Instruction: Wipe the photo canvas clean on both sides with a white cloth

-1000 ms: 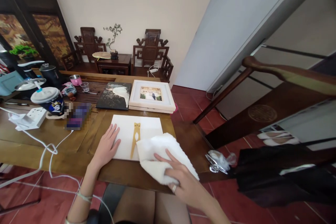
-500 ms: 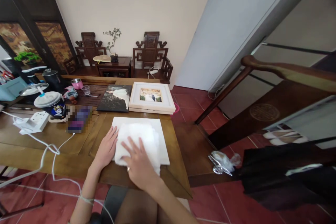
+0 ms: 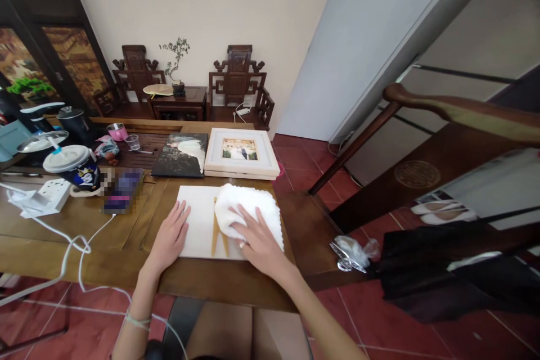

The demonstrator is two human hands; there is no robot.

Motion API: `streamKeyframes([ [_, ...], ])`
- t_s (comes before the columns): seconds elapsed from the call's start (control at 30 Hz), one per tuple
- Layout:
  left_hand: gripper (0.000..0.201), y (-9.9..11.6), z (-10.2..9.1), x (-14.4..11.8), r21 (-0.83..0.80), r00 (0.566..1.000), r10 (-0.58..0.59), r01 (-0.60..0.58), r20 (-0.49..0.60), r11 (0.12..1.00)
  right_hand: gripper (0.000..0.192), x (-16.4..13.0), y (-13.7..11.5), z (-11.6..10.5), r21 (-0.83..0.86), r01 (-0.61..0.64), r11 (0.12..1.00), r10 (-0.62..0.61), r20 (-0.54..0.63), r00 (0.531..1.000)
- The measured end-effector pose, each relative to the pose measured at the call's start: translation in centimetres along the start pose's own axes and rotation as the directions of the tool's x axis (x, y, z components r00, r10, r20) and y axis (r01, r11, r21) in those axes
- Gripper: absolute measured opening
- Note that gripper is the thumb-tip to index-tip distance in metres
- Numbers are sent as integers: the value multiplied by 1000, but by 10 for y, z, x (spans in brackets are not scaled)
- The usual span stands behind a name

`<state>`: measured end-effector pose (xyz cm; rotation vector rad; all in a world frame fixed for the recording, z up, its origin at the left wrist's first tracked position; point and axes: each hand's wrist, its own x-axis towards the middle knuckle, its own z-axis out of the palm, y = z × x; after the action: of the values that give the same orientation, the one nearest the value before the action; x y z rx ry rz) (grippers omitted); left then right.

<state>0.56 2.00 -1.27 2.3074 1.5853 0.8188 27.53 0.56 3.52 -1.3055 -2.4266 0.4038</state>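
Observation:
My left hand (image 3: 169, 234) lies flat on the left edge of a thin white board (image 3: 196, 219), its fingers stretched out. On the board's right part, my right hand (image 3: 262, 240) grips a fluffy white cloth (image 3: 248, 208) from above, palm down. Left of the cloth, two tan wooden strips (image 3: 221, 239) show on the board's face; their upper ends run under the cloth. The cloth covers the board's right side and overhangs its right edge. My right fingertips are partly sunk in the cloth.
Behind the board lie a white picture frame (image 3: 215, 158) and a dark photo panel (image 3: 171, 160). To the left are a phone (image 3: 124, 191), a lidded cup (image 3: 78, 166), a power strip (image 3: 51, 196) and loose white cables (image 3: 70, 242). A wooden chair (image 3: 367, 180) stands right.
My right hand has slid the cloth to the right across the board, uncovering the wooden strips and the board's left part. My left hand stays on the left edge.

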Motion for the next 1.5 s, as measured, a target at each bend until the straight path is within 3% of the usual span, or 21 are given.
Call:
streamKeyframes([
  [0.07, 46, -1, 1, 0, -3, 1000, -2, 2, 2, 1000, 51, 23, -8, 8, -40, -41, 998, 41, 0, 999],
  [0.17, 46, -2, 1, 0, -14, 1000, -8, 8, -8, 1000, 46, 41, -34, 23, -50, -17, 999, 18, 13, 1000],
  [0.23, 45, -2, 1, -1, -27, 1000, -11, 10, -18, 1000, 40, 35, -54, 31, -46, 34, 998, -33, 35, 999],
  [0.37, 45, 0, 0, -1, -39, 1000, -12, 11, -11, 999, 39, -9, -77, 28, 48, 154, 987, -158, 110, 981],
  [0.47, 45, -1, -1, -1, -35, 1000, 7, -8, -16, 999, 40, -37, -64, 12, 156, 234, 960, -259, 169, 951],
  [0.57, 45, -2, 1, -1, -19, 1000, 17, -17, -19, 1000, 35, -45, -31, -3, 258, 292, 921, -343, 183, 921],
  [0.67, 45, -3, 2, -1, -3, 1000, 9, -9, -23, 1000, 31, -38, 1, -11, 290, 133, 948, -182, 150, 972],
  [0.77, 46, -3, 3, -1, 13, 1000, 11, -11, -22, 1000, 35, -20, 16, -17, 192, -17, 981, -5, 115, 993],
  [0.9, 46, -2, 2, -1, 34, 1000, 12, -12, -9, 999, 42, 10, 12, -18, 83, 34, 996, -43, 102, 994],
  [1.07, 47, -2, 1, -1, 42, 1000, 5, -5, 3, 999, 63, 31, -2, 3, 7, 59, 998, -59, 74, 995],
  [1.17, 46, -2, 1, -2, 30, 1000, 1, -1, -5, 1000, 63, 15, -12, 13, -16, 101, 995, -100, 72, 992],
  [1.27, 46, -1, 0, -2, 17, 1000, 6, -6, -14, 1000, 66, -16, -20, 10, -25, 229, 973, -227, 71, 971],
  [1.4, 46, -2, 0, -1, 4, 1000, 19, -19, -22, 1000, 68, -41, -15, -14, -54, 288, 956, -286, 33, 958],
  [1.5, 46, -3, 0, -1, 4, 1000, 5, -5, -16, 1000, 60, -31, 0, -34, -151, 238, 959, -258, -130, 957],
])
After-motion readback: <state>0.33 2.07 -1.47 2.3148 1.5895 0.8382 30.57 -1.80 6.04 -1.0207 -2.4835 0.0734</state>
